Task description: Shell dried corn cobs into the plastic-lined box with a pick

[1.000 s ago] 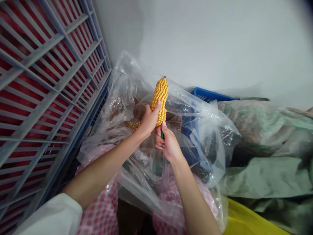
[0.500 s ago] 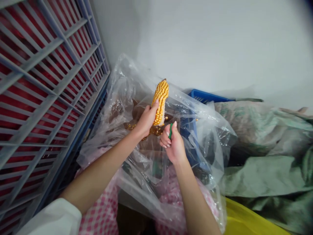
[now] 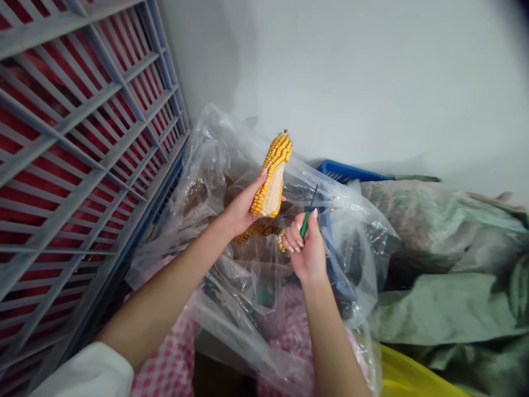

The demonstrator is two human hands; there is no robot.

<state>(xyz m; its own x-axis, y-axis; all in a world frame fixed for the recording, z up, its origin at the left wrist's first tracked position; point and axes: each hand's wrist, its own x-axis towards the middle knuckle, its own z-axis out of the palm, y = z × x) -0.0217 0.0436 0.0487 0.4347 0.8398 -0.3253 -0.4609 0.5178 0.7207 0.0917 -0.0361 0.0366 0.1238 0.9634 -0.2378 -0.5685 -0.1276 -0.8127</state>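
Note:
My left hand (image 3: 241, 209) grips a yellow corn cob (image 3: 273, 172) by its lower end and holds it upright, tilted a little to the right. A pale strip on the cob's lower right side is bare of kernels. My right hand (image 3: 305, 245) is closed around a small green-handled tool (image 3: 306, 217) with a thin dark shaft, just right of the cob and apart from it. Both hands hover over a large clear plastic bag (image 3: 215, 165) with loose kernels (image 3: 252, 230) inside.
A grey slatted crate wall (image 3: 82, 138) with red contents behind it stands on the left. A blue basket rim (image 3: 351, 172) shows behind the bag. Greenish sacks (image 3: 446, 259) lie to the right, a yellow surface (image 3: 409, 375) at bottom right. Pink checked cloth (image 3: 165, 369) lies below.
My right hand with the tool has drawn away from the cob, down and to the right. The cob has turned, and a stripped pale strip now shows. More kernels lie in the bag.

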